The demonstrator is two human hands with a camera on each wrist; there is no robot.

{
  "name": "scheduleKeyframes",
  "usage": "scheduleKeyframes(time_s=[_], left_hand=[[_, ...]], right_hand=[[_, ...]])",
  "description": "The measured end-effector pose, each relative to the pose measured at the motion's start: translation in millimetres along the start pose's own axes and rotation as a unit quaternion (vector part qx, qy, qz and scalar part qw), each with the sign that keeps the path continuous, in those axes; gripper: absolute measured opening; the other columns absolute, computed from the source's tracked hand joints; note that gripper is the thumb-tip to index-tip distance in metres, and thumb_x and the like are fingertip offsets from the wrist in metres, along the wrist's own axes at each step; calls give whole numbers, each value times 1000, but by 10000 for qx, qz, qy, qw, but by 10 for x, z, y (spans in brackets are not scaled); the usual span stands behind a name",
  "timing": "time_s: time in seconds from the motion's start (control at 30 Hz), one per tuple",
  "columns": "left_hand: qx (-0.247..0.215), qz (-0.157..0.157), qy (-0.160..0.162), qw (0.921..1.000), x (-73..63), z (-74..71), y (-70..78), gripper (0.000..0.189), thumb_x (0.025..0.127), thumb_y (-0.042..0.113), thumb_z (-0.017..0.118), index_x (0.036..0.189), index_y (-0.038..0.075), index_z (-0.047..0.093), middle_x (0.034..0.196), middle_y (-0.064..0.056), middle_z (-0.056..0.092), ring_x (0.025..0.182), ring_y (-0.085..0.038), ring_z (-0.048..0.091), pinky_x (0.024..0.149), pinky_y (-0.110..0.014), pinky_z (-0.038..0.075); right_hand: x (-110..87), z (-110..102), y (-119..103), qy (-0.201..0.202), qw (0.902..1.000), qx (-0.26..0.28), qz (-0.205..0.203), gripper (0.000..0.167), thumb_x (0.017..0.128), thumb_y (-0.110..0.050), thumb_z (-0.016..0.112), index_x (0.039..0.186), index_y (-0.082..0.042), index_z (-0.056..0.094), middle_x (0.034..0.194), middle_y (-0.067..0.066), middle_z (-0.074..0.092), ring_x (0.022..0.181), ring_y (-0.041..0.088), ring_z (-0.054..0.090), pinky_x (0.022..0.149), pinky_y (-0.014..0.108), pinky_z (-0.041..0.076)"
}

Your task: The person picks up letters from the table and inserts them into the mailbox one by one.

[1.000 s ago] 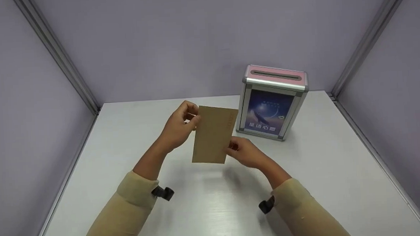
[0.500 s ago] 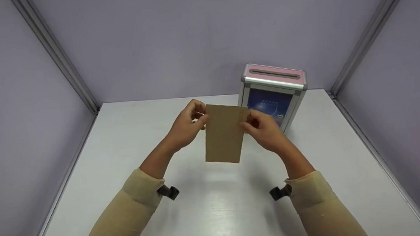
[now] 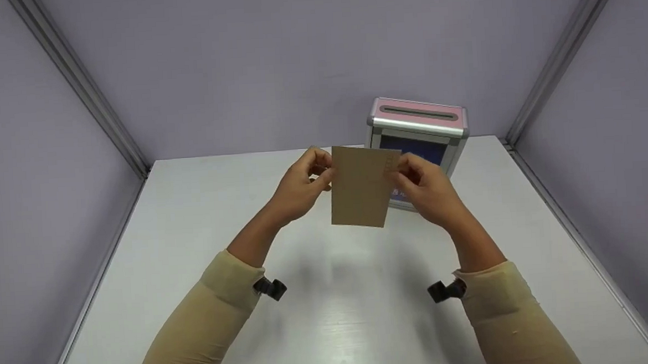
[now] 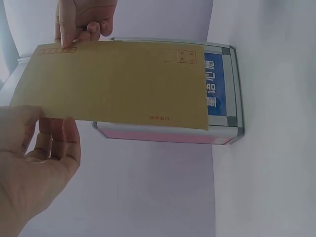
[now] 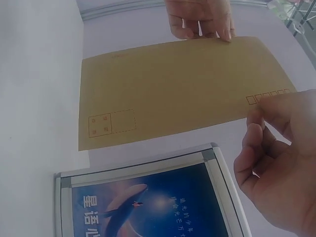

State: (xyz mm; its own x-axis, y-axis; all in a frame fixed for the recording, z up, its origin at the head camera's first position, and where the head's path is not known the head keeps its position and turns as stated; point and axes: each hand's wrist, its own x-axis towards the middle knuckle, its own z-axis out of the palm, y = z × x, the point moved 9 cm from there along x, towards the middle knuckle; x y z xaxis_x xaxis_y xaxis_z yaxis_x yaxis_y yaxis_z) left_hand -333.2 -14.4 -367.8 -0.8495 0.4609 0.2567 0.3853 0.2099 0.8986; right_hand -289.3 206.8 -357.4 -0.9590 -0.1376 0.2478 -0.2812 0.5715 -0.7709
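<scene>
A brown paper envelope (image 3: 360,188) is held up above the table, in front of a slotted box (image 3: 417,115). My left hand (image 3: 303,186) pinches its left edge near the top between thumb and fingers. On the opposite edge, also near the top, my right hand (image 3: 427,190) pinches it the same way. In the left wrist view the envelope (image 4: 113,84) shows red printed squares and a stamp frame. The box has a pink top with a long slot and a blue picture front, partly hidden by the envelope and right hand in the head view.
The white table (image 3: 214,210) carries the box near its back edge, right of centre. Grey-purple panels (image 3: 240,70) stand behind and on both sides, joined by metal corner posts (image 3: 567,53).
My right hand has slid up the envelope's right edge from near its bottom to near its top. Both hands have carried the envelope right and slightly up, towards the box.
</scene>
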Motion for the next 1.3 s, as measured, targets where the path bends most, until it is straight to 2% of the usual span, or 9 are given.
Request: scheduleKeyframes(time_s=[0.13,0.33,0.53,0.7,0.8,1.0,1.1,1.3], left_hand=[[88,60,28,9999,83,36,60,11,113,23,59,119,14,57,120,-6,64,111,-21,67,95,-37,62],[532,195,157,9983,218,108,202,14,113,26,60,122,14,58,121,-6,67,113,-21,67,96,-38,58],[773,442,235,9957,359,181,489,16,116,26,54,126,14,56,129,-6,65,119,-20,67,103,-36,58],[945,860,326,9913,438,215,788,17,116,24,53,126,11,55,131,-8,63,121,-20,67,104,-33,58],[973,1026,433,9890,482,217,919,18,116,24,54,127,10,55,131,-8,62,120,-20,67,103,-31,58],[898,1239,752,9854,569,181,1091,19,113,20,59,127,8,58,132,-9,61,118,-19,69,101,-25,57],[860,1412,891,9822,592,162,1171,18,112,18,62,125,6,60,130,-10,62,118,-19,69,102,-23,57],[716,1610,1036,9789,643,171,1279,21,110,23,66,123,7,64,128,-7,65,121,-16,68,106,-20,54]], right_hand=[[-8,-126,-25,125,9999,7,-1,17,113,-15,58,124,-4,64,108,14,65,94,24,58,80,18,53],[-33,-369,-76,482,9988,-74,-25,18,112,-16,59,125,-4,63,102,8,60,89,20,56,74,17,50],[-42,-670,-206,1018,9945,-5,-234,22,110,-22,67,120,-3,68,98,3,62,83,14,57,72,16,49],[-58,-910,-298,1436,9893,69,-248,26,110,-25,67,125,-5,70,103,-4,64,89,13,61,80,14,53],[-56,-1023,-347,1606,9865,130,-286,26,109,-23,67,126,-3,70,104,-9,65,90,13,63,82,13,55],[-56,-1196,-462,2016,9781,147,-499,20,107,-18,70,119,-2,73,95,-15,66,83,8,61,75,16,50],[-74,-1265,-544,2246,9712,333,-718,16,105,-13,71,115,-1,75,93,-17,69,81,8,62,73,17,50],[-100,-1381,-636,2579,9578,674,-1074,8,102,-4,72,108,-4,78,90,-17,72,77,7,66,71,18,52]])
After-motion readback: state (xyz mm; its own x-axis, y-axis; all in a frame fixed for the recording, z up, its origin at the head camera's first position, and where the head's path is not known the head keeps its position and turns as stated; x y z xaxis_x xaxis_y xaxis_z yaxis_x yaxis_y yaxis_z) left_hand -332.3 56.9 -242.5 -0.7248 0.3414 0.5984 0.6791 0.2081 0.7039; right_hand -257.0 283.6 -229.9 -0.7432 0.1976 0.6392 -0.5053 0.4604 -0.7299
